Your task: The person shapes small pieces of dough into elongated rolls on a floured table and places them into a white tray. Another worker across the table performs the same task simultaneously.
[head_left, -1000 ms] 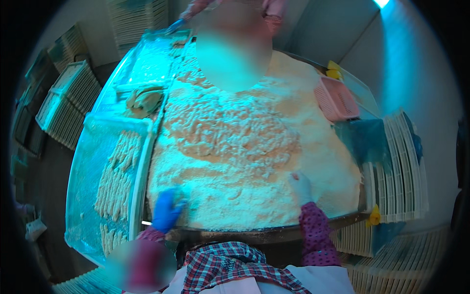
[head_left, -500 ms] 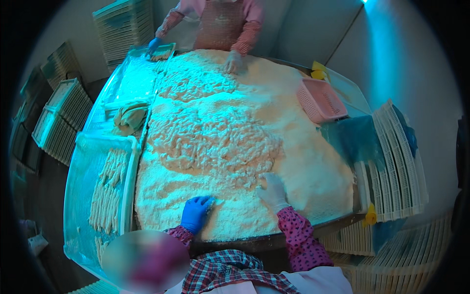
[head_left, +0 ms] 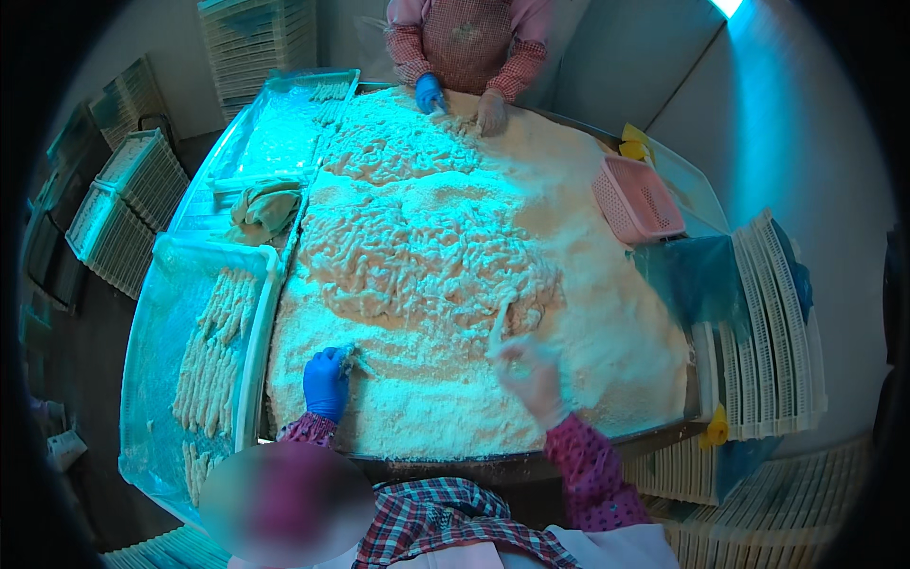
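Note:
My right hand (head_left: 531, 379), in a translucent pale glove, pinches a long floury strip (head_left: 501, 320) at the near edge of a heap of coated pieces (head_left: 408, 247). My left hand (head_left: 325, 385), in a blue glove, curls its fingers low over the bed of white powder (head_left: 455, 408), left of my right hand; what they hold, if anything, is hidden. Left of the bed, a plastic-lined tray (head_left: 152, 379) carries rows of coated strips (head_left: 213, 360).
Across the bed a co-worker (head_left: 455, 43) works with both gloved hands in the powder. A pink basket (head_left: 626, 209), stacked white trays (head_left: 768, 322) and yellow items (head_left: 633, 142) line the right. A cloth (head_left: 265, 211), an upper tray (head_left: 256, 123) and more stacks (head_left: 123, 209) are leftward.
My right hand has lifted a strip at the heap's edge. My left hand moved right, then back left and up. The co-worker's blue-gloved hand came from the upper tray to the powder.

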Motion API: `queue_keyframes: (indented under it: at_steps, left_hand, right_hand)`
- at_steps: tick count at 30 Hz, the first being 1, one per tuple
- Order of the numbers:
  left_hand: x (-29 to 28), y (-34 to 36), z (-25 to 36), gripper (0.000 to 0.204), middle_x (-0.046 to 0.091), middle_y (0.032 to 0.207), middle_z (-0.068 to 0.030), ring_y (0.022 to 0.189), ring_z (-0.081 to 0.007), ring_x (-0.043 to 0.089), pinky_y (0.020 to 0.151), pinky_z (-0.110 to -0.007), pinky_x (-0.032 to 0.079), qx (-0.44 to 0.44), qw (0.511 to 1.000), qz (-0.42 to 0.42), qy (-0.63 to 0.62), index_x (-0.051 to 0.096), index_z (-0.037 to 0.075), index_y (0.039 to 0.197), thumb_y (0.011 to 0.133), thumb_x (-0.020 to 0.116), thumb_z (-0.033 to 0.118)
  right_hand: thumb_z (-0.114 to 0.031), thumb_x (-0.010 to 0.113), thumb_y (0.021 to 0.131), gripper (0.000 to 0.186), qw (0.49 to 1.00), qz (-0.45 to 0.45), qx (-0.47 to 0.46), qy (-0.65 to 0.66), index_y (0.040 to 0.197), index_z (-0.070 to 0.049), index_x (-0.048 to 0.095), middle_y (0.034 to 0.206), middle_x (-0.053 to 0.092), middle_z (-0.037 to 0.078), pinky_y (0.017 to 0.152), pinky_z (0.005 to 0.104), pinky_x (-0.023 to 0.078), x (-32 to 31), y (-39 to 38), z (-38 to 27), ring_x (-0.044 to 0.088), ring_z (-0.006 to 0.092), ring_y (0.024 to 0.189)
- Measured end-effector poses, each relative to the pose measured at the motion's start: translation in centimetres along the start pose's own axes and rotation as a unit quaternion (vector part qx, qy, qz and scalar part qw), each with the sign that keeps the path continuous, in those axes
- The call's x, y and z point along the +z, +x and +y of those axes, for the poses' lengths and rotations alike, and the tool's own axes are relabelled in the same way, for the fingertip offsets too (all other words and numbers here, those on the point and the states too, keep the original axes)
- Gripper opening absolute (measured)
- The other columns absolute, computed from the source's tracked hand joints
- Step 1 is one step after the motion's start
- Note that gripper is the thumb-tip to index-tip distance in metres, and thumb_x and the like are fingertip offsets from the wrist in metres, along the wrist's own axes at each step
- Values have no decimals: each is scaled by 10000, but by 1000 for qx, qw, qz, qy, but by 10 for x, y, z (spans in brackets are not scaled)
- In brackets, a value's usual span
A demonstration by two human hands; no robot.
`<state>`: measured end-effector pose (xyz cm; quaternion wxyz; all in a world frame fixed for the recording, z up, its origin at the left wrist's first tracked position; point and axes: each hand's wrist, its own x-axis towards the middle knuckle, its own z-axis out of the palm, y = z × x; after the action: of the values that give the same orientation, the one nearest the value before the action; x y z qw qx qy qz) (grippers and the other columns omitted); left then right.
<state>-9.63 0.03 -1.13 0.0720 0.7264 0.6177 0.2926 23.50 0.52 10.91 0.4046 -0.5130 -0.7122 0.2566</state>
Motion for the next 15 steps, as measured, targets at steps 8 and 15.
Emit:
queue_keyframes:
  at_steps: [8, 15]
  left_hand:
    - [-1, -21, 56, 334, 606, 973, -121, 837, -319, 580, 715, -415, 473, 181, 954, -192, -145, 605, 124, 1044, 736, 678, 228]
    - [38, -15, 102, 292, 634, 1091, -96, 969, -209, 612, 837, -336, 477, -74, 834, -259, -481, 604, 108, 1137, 846, 584, 93]
  right_hand:
    - [-263, 746, 696, 439, 978, -63, 126, -155, 1021, -44, 548, 985, 557, 139, 754, 385, 468, 15, -76, 35, 561, 304, 830]
    - [-123, 584, 792, 425, 939, 37, 263, 219, 1177, -20, 437, 1015, 558, 155, 765, 353, 465, 71, -59, 24, 563, 306, 848]
